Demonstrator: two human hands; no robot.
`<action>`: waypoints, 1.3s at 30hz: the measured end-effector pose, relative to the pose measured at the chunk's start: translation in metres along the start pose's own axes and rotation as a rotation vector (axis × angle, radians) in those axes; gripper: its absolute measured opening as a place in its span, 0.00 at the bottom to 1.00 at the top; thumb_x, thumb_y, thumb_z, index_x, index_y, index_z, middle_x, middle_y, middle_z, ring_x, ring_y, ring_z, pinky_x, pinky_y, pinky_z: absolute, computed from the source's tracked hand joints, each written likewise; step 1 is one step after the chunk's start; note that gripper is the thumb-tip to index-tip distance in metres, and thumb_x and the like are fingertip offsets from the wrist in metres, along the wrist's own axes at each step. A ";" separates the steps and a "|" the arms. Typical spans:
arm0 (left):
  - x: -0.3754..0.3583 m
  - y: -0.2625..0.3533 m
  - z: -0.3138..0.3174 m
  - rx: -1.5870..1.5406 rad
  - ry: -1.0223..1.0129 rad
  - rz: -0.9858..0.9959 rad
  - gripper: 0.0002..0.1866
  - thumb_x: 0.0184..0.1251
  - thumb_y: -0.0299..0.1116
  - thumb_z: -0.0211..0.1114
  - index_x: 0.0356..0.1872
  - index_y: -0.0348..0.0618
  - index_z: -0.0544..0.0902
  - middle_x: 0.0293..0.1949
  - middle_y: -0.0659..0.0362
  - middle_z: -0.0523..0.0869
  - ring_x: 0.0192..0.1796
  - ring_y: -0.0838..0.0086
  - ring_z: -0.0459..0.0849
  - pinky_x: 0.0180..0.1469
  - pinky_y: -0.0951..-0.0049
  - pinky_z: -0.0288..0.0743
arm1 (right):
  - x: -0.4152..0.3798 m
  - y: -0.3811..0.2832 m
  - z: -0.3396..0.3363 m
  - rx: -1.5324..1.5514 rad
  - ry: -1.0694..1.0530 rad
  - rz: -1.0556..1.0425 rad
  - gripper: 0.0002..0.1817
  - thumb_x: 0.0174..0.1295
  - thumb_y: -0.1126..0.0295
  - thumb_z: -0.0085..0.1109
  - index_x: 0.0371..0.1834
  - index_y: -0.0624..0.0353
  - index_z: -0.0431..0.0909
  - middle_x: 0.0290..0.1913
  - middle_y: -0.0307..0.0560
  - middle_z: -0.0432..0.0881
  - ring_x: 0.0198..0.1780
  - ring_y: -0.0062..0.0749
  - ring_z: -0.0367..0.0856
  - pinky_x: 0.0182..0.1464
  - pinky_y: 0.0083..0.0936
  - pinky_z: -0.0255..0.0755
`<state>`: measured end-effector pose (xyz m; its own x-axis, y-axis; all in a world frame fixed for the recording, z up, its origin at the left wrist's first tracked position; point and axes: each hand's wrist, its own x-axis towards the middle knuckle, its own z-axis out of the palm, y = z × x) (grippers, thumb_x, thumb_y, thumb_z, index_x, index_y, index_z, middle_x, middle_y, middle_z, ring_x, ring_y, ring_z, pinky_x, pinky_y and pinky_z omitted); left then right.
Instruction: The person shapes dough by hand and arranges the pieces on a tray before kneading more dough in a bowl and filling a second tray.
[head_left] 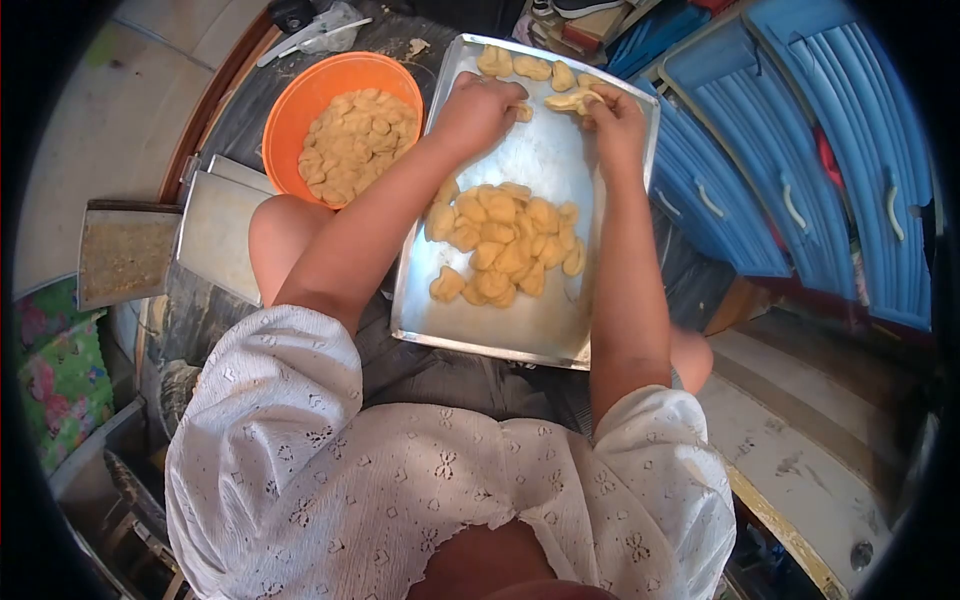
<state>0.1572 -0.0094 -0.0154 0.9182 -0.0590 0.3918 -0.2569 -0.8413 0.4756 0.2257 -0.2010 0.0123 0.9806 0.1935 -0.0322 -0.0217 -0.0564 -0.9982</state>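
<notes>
A metal tray (pixel 535 330) rests across my lap. A heap of yellowish dough pieces (pixel 510 240) lies in its middle, and several more pieces (pixel 532 68) line its far edge. My left hand (pixel 484 112) is at the tray's upper left, its fingers closed at a small dough piece (pixel 524 113) that is partly hidden. At the upper right, my right hand (pixel 614 118) pinches a flattened, stretched dough piece (pixel 572 101) between thumb and fingers, just above the row. An orange bowl (pixel 283 128) full of similar dough pieces stands left of the tray.
Flat metal trays (pixel 215 232) lie beside my left knee. A plastic bag with a white utensil (pixel 325 32) is beyond the bowl. Blue drawers with white handles (pixel 740 150) stand close on the right. A light wooden board (pixel 790 470) is at the lower right.
</notes>
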 end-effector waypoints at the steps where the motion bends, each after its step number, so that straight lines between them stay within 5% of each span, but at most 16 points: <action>1: 0.000 -0.002 0.000 0.026 -0.004 -0.022 0.15 0.55 0.32 0.65 0.46 0.49 0.83 0.34 0.60 0.85 0.41 0.64 0.81 0.56 0.66 0.63 | -0.001 -0.001 0.000 0.057 0.083 0.004 0.10 0.57 0.80 0.60 0.43 0.65 0.79 0.32 0.41 0.80 0.26 0.18 0.74 0.29 0.14 0.68; 5: 0.008 -0.007 0.000 -0.003 0.190 -0.015 0.16 0.56 0.34 0.65 0.47 0.49 0.82 0.43 0.58 0.83 0.47 0.62 0.80 0.56 0.64 0.64 | 0.002 0.008 -0.006 0.176 0.054 0.053 0.09 0.59 0.79 0.57 0.43 0.65 0.79 0.31 0.43 0.81 0.25 0.20 0.74 0.28 0.16 0.70; 9: 0.021 0.006 -0.002 0.178 0.161 0.032 0.18 0.59 0.38 0.65 0.51 0.46 0.80 0.48 0.56 0.82 0.50 0.62 0.79 0.55 0.63 0.67 | 0.000 0.003 -0.012 0.351 -0.076 0.142 0.12 0.62 0.77 0.53 0.49 0.66 0.77 0.37 0.46 0.81 0.30 0.25 0.77 0.34 0.19 0.74; 11: 0.027 0.017 0.007 -0.320 0.137 0.088 0.21 0.61 0.42 0.67 0.52 0.43 0.80 0.48 0.57 0.82 0.51 0.64 0.79 0.51 0.64 0.70 | 0.000 0.004 -0.015 0.471 -0.187 0.180 0.14 0.63 0.76 0.52 0.52 0.65 0.75 0.40 0.46 0.81 0.34 0.27 0.79 0.38 0.21 0.76; 14: 0.033 0.027 0.000 -0.758 -0.100 -0.178 0.20 0.61 0.42 0.68 0.50 0.40 0.81 0.38 0.61 0.83 0.39 0.77 0.79 0.41 0.75 0.74 | 0.000 0.000 -0.015 0.581 -0.288 0.217 0.15 0.64 0.75 0.53 0.54 0.65 0.73 0.42 0.47 0.81 0.37 0.29 0.80 0.41 0.23 0.76; 16: 0.037 0.030 -0.005 -0.923 -0.213 -0.355 0.20 0.61 0.41 0.69 0.49 0.40 0.82 0.34 0.63 0.83 0.35 0.81 0.79 0.39 0.79 0.74 | 0.004 0.005 -0.024 0.487 -0.054 0.109 0.14 0.64 0.73 0.54 0.53 0.65 0.74 0.42 0.47 0.81 0.40 0.30 0.80 0.43 0.24 0.76; 21: 0.041 0.015 0.000 -0.890 -0.098 -0.401 0.14 0.63 0.34 0.65 0.48 0.38 0.82 0.30 0.64 0.81 0.31 0.85 0.76 0.36 0.82 0.73 | 0.003 0.003 -0.035 0.513 0.045 0.080 0.15 0.61 0.77 0.56 0.52 0.65 0.74 0.43 0.49 0.80 0.40 0.31 0.81 0.44 0.24 0.76; 23: 0.043 0.014 0.007 -0.827 -0.109 -0.396 0.14 0.62 0.30 0.63 0.49 0.42 0.83 0.31 0.62 0.83 0.30 0.81 0.79 0.37 0.80 0.74 | -0.001 0.007 -0.022 0.262 -0.055 0.082 0.15 0.57 0.79 0.60 0.49 0.67 0.75 0.41 0.50 0.80 0.35 0.29 0.80 0.41 0.23 0.77; 25: 0.042 0.014 0.020 -0.306 0.106 -0.119 0.16 0.59 0.29 0.63 0.50 0.45 0.82 0.34 0.57 0.85 0.33 0.69 0.83 0.40 0.71 0.77 | -0.003 0.011 -0.009 0.251 0.001 0.016 0.16 0.55 0.79 0.62 0.48 0.67 0.77 0.38 0.48 0.82 0.33 0.27 0.80 0.40 0.22 0.76; 27: 0.040 0.009 0.019 -0.108 0.059 -0.028 0.17 0.58 0.30 0.63 0.50 0.46 0.82 0.37 0.54 0.85 0.37 0.64 0.83 0.43 0.68 0.76 | -0.002 0.014 -0.007 -0.440 0.017 -0.124 0.13 0.56 0.77 0.62 0.46 0.66 0.79 0.36 0.46 0.83 0.32 0.24 0.79 0.40 0.20 0.74; 28: 0.038 0.009 0.015 0.089 0.013 0.062 0.17 0.58 0.30 0.63 0.50 0.47 0.82 0.40 0.52 0.85 0.41 0.59 0.83 0.46 0.64 0.76 | -0.003 0.013 -0.008 -0.517 0.058 -0.095 0.11 0.57 0.76 0.60 0.44 0.64 0.81 0.36 0.45 0.84 0.32 0.22 0.79 0.39 0.19 0.73; 31: 0.028 0.003 -0.004 -0.117 0.039 -0.134 0.17 0.57 0.32 0.63 0.49 0.45 0.83 0.43 0.52 0.85 0.46 0.57 0.82 0.51 0.62 0.74 | -0.003 0.015 -0.016 -0.288 0.149 -0.108 0.11 0.58 0.75 0.61 0.45 0.62 0.82 0.39 0.42 0.84 0.36 0.19 0.78 0.42 0.16 0.72; 32: 0.022 -0.006 -0.005 -0.156 0.202 -0.102 0.16 0.55 0.37 0.63 0.46 0.48 0.84 0.39 0.55 0.85 0.48 0.59 0.80 0.57 0.61 0.66 | -0.002 0.016 -0.020 -0.285 0.153 -0.104 0.11 0.58 0.75 0.61 0.45 0.62 0.82 0.39 0.42 0.84 0.36 0.19 0.78 0.42 0.16 0.72; 35: 0.012 -0.027 -0.017 -0.025 0.110 -0.035 0.17 0.54 0.37 0.64 0.46 0.48 0.84 0.40 0.57 0.85 0.51 0.61 0.78 0.57 0.60 0.65 | -0.001 0.020 -0.033 -0.116 0.113 -0.081 0.12 0.59 0.74 0.61 0.46 0.62 0.81 0.40 0.43 0.83 0.37 0.21 0.79 0.43 0.16 0.71; 37: 0.009 -0.015 -0.022 -0.002 0.003 -0.098 0.16 0.55 0.35 0.64 0.46 0.47 0.84 0.42 0.57 0.84 0.53 0.61 0.76 0.58 0.59 0.65 | 0.001 0.025 -0.034 -0.573 0.118 -0.218 0.13 0.58 0.74 0.61 0.46 0.63 0.81 0.40 0.44 0.81 0.38 0.25 0.80 0.44 0.17 0.72; 39: 0.009 -0.011 -0.020 0.107 -0.036 0.042 0.15 0.55 0.30 0.64 0.45 0.43 0.84 0.43 0.54 0.85 0.50 0.59 0.79 0.54 0.63 0.72 | -0.002 0.022 -0.030 -0.649 0.074 -0.277 0.13 0.56 0.73 0.62 0.45 0.63 0.81 0.43 0.49 0.80 0.43 0.34 0.79 0.47 0.23 0.72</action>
<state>0.1626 0.0097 -0.0014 0.9179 -0.1132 0.3804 -0.2637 -0.8902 0.3714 0.2294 -0.2319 -0.0078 0.9446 0.2189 0.2446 0.3279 -0.5917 -0.7365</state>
